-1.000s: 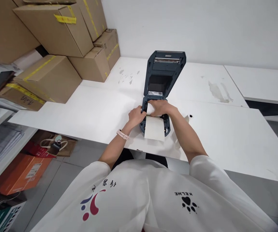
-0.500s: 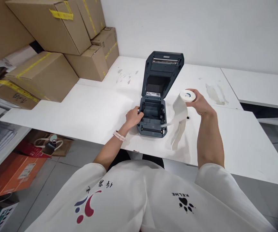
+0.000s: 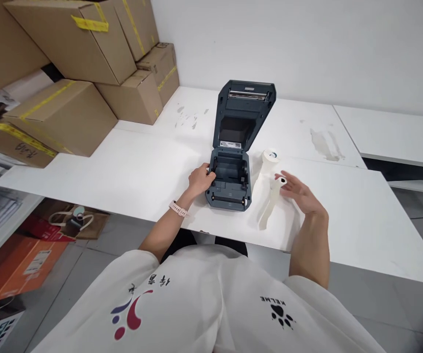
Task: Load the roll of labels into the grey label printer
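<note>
A dark grey label printer stands on the white table with its lid raised and its roll bay bare. My left hand grips the printer's left edge, thumb over the rim. To the right of the printer lies a white paper label roll, a strip trailing from it toward the front. Nearer me is a small, nearly used-up roll with a dark core hole and a loose strip. My right hand is right beside this small roll, fingers spread; whether the fingertips touch it I cannot tell.
Cardboard boxes with yellow tape are stacked on the table's left. The white wall rises behind. A bag and an orange box stand low on the left. Peeled patches mark the tabletop.
My right hand has let go of the larger label roll, which now lies on the table, and has moved down toward the small roll. My left hand stays on the printer.
</note>
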Available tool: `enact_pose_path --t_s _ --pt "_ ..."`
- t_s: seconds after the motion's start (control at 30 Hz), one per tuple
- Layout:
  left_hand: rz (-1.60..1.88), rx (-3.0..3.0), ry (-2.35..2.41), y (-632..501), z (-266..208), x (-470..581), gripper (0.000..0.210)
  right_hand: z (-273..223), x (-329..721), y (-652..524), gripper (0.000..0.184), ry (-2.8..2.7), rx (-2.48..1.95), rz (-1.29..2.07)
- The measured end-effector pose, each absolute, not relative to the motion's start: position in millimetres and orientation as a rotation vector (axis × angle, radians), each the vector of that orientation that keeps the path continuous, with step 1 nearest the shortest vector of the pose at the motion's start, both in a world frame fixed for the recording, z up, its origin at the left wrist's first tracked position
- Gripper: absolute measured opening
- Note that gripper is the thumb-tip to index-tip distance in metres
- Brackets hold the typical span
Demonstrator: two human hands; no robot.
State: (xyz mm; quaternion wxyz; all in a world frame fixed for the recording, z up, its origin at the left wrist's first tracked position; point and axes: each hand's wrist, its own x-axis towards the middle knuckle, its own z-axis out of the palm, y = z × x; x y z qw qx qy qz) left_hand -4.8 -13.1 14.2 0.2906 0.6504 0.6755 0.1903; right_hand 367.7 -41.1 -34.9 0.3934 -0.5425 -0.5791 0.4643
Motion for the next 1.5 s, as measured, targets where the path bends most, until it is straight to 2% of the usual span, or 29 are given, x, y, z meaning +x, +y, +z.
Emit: enact_pose_path --t_s 0.1,0.23,0.3,0.4,0.57,0.7,0.8,0.93,1.17,1.5 --pt "0.520 1.738 1.811 -13.9 14.5 -4.3 0.045 -20.1 344.1 -50.8 0.064 -1.604 -1.522 1.148" --pt "0.504 1.743 1.809 -15.3 15.3 -4.2 0.045 41.3 301.1 -44.2 0.059 -1.865 -1.235 1.105" --pt "0.500 1.750 1.814 -15.3 15.1 -4.5 0.044 73.0 273.9 -33.5 0.055 -2.066 -1.119 0.966" --pt "0.510 1.747 1.821 -14.6 14.1 -4.6 0.044 93.1 225.5 -5.6 0.051 -2.406 -1.217 0.701" --pt "0.538 1.716 1.813 -13.6 11.9 -4.1 0.043 66.3 166.0 29.8 0.053 -2.744 -1.593 0.360" --pt "0.594 1.695 1.783 -16.6 11.2 -4.9 0.044 48.4 168.4 0.8 0.049 -2.637 -1.485 0.270" --pt "0.658 1.670 1.743 -21.0 9.1 -5.4 0.041 39.1 182.1 -43.9 0.040 -2.471 -1.310 0.301" --pt "0.829 1.634 1.639 -22.5 1.7 -4.2 0.039 22.4 190.2 -90.7 0.042 -2.379 -1.265 0.355" --pt "0.889 1.291 1.241 -18.0 -6.8 -3.0 0.059 9.5 193.6 -104.2 0.046 -2.284 -1.324 0.391" --pt "0.870 1.247 1.219 -21.0 -2.7 -4.4 0.070 0.9 206.0 -110.0 0.042 -2.215 -1.420 0.460"
